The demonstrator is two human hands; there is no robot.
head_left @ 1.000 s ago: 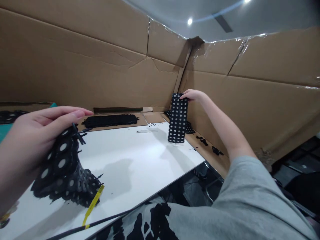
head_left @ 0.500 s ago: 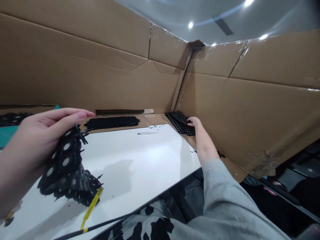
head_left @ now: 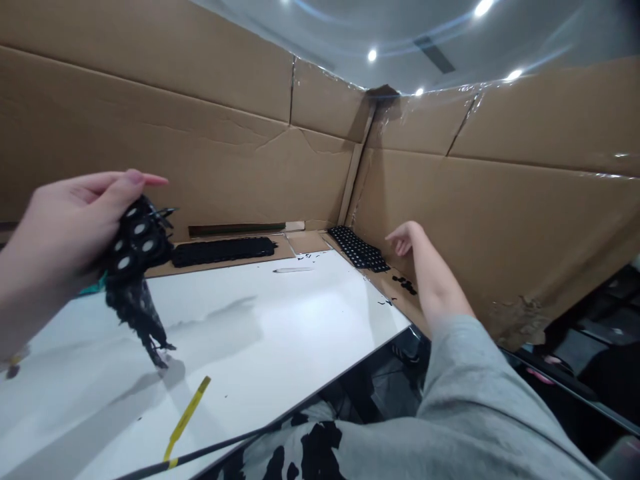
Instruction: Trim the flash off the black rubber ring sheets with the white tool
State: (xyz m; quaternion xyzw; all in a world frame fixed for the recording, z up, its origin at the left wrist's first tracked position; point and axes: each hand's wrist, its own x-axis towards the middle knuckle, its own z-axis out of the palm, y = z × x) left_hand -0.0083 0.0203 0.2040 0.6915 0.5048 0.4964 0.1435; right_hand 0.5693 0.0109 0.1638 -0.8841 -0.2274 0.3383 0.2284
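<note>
Cardboard sheets (head_left: pixel 175 133) line the walls around a white tabletop (head_left: pixel 260 327). A black perforated mesh strip (head_left: pixel 137 250), set with round silver-grey discs, hangs above the table at about 10 o'clock from its middle, its narrow lower end dangling toward the surface. The left hand (head_left: pixel 65 227) grips its upper end, with the fingers (head_left: pixel 107 183) closed around the mesh. The right hand (head_left: pixel 405 239) hovers at about 2 o'clock, its fingers (head_left: pixel 397 233) loosely open and holding nothing, just beside a black perforated sheet (head_left: pixel 357 248) lying on a cardboard ledge. Small black scraps (head_left: pixel 405 287) lie on that ledge. A long black strip (head_left: pixel 223 252) lies at 12 o'clock beyond the table, a pale stick (head_left: pixel 293 270) lies near the far edge, and a yellow tag (head_left: pixel 186 417) lies at 7 o'clock, by a black cord (head_left: pixel 190 455).
</note>
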